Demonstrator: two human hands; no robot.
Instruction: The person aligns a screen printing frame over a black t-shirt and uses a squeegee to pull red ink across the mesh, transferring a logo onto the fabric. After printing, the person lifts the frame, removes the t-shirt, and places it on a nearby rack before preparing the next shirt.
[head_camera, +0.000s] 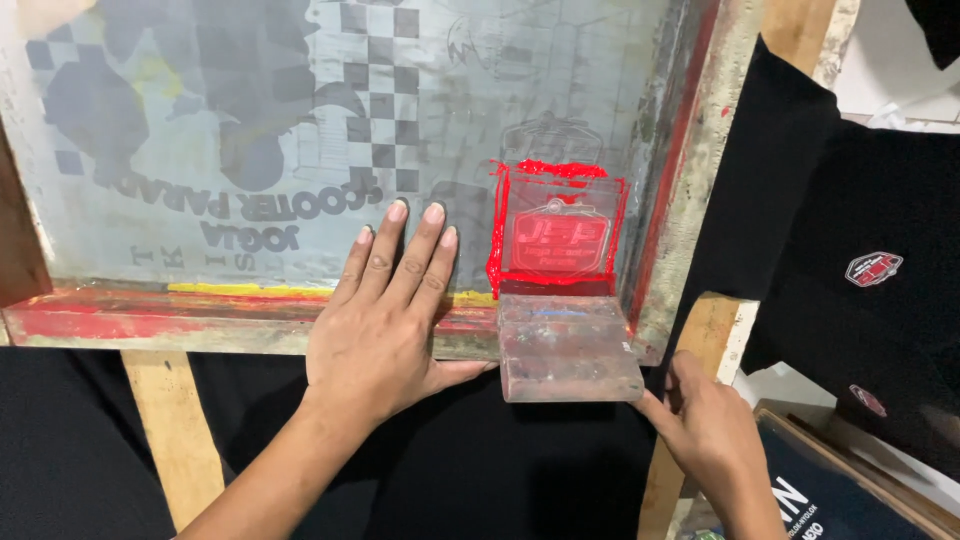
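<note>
Soft, even light fills the room, seemingly from overhead, and nothing is harsh. The mesh of the screen (300, 120) takes a pale, milky sheen across the upper left of the frame, washing out its grey pattern. The red ink (556, 235) shines wet at center right. A faint shadow sits under the left hand (385, 320). The black cloth (480, 470) along the bottom swallows detail. The upper right corner is blown out white. Focus is sharp at center; the edges soften and bend slightly.
</note>
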